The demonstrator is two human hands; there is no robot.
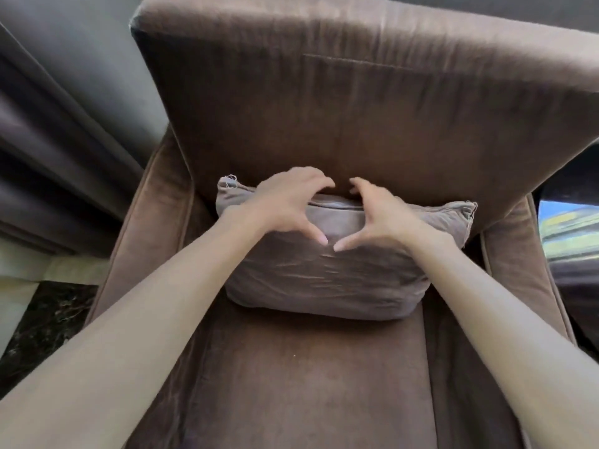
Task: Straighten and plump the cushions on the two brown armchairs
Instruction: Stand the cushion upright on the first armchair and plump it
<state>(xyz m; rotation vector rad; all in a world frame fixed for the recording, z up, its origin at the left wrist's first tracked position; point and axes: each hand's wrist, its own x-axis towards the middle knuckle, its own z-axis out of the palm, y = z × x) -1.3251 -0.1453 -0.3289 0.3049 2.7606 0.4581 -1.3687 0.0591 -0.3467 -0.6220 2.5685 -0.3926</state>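
Note:
A brown velvet armchair [308, 377] fills the view, seen from above its seat. A grey-brown cushion [327, 280] stands upright on the seat, leaning against the backrest [356, 108]. My left hand [285, 205] lies over the cushion's top edge left of centre, fingers curled behind it and thumb on its front. My right hand [385, 218] mirrors it just right of centre. The two thumbs nearly meet on the cushion's face. The fabric is wrinkled below them. Frayed threads show at both upper corners.
Dark grey curtains [55, 140] hang to the left of the chair. A dark marbled floor [42, 325] shows below them. The chair's armrests [152, 222] flank the seat. A dark glossy surface [570, 241] with reflections lies at the right.

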